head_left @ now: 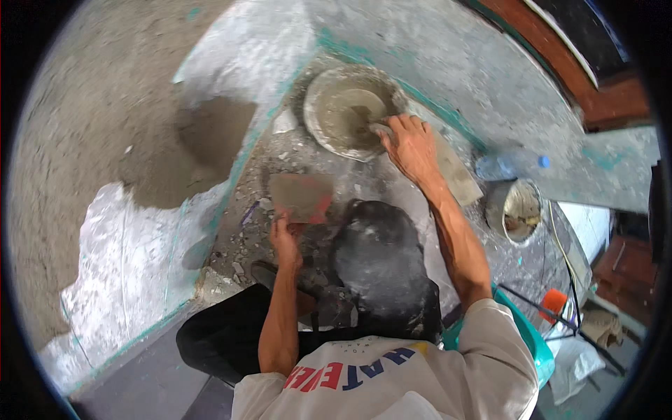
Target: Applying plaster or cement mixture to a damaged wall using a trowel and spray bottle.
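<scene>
My left hand (285,241) grips the near edge of a flat rectangular board (302,190), greyish with reddish patches by the fingers. At the right rim of a round, mortar-crusted basin (313,127), my right hand (413,148) is closed on a small greyish tool (379,129). Its kind cannot be made out, as the fingers cover most of it. Wet grey mortar (348,105) lies in the basin, with a darker hollow close to the tool. The board is held apart from the basin, nearer to me.
On the left, a wall carries rough plaster (91,105) with a dark damp patch (210,150). A clear bottle (511,166) and a crusted bucket (498,210) lie to the right. Rubble (245,245) litters the floor. A dark rounded object (381,252) stands before me.
</scene>
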Demonstrator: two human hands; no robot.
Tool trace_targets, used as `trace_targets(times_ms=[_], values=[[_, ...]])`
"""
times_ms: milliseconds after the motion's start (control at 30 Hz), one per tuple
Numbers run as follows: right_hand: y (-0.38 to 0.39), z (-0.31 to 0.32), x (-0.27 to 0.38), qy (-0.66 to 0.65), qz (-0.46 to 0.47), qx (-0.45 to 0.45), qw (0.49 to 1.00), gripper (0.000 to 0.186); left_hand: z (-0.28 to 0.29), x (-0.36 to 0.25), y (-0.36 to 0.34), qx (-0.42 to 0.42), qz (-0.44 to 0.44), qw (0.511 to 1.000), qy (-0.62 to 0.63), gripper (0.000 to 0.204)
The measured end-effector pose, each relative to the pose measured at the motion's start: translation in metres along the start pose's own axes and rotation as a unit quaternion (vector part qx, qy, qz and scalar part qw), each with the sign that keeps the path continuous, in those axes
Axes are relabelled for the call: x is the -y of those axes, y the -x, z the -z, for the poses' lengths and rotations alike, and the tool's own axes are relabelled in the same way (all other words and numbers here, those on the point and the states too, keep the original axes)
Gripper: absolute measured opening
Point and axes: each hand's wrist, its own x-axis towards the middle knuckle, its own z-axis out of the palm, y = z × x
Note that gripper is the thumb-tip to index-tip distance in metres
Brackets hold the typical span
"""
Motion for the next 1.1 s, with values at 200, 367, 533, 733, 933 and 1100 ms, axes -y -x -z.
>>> trace_targets(times_ms=[200,367,533,733,933,1100], values=[[-0.030,-0.067,-0.038,0.211,-0.011,0.254,0.944,0.027,-0.015,0.008,0.006,0.007,0.004,1.000,0.005,0.028],[-0.031,-0.055,-0.019,0.313,0.037,0.144,0.938,0.028,-0.004,-0.004,0.005,-0.046,0.020,0.999,-0.007,0.027],[-0.044,-0.009,-0.010,0.274,0.048,0.163,0.947,0.029,-0.003,-0.001,0.002,-0.046,-0.007,0.999,-0.015,0.033],[-0.051,-0.058,-0.050,0.303,0.107,0.073,0.944,0.020,-0.021,-0.004,0.002,0.018,0.011,1.000,-0.014,0.037],[-0.050,-0.049,-0.014,0.190,0.068,0.187,0.961,0.033,-0.024,-0.019,0.003,0.030,-0.002,0.999,-0.010,0.039],[-0.072,-0.021,-0.016,0.134,0.004,0.275,0.952,0.044,-0.026,-0.020,0.002,0.033,-0.030,0.999,0.005,0.034]])
